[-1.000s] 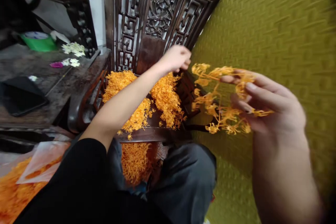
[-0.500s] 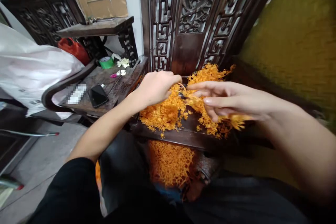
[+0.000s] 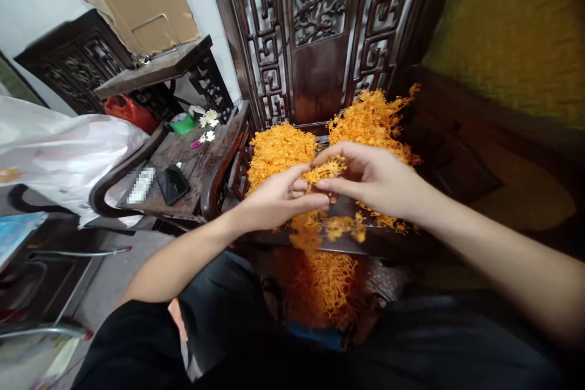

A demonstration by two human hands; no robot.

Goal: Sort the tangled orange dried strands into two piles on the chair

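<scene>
My left hand (image 3: 281,198) and my right hand (image 3: 372,177) meet over the dark wooden seat (image 3: 340,213), both closed on an orange artificial flower sprig (image 3: 326,172). Its top shows between my fingers. Orange blossoms, blurred by motion, hang below my left hand. Behind my left hand lies a dense heap of orange flowers (image 3: 280,147). A second heap of orange sprigs (image 3: 365,122) rises behind my right hand against the carved seat back. Between my legs, below the seat edge, is a mass of orange lattice-like stems (image 3: 333,283).
A wooden side table (image 3: 196,170) on the left holds a black phone (image 3: 172,184), green tape (image 3: 183,124) and small white flowers (image 3: 209,119). A red bag (image 3: 130,113) and a white plastic bag (image 3: 91,146) are beyond. The carved wooden back (image 3: 320,73) stands ahead.
My left hand has come down and turned palm inward, and my hands have drawn together around the sprig. The left heap is more exposed. The whole view has tilted slightly.
</scene>
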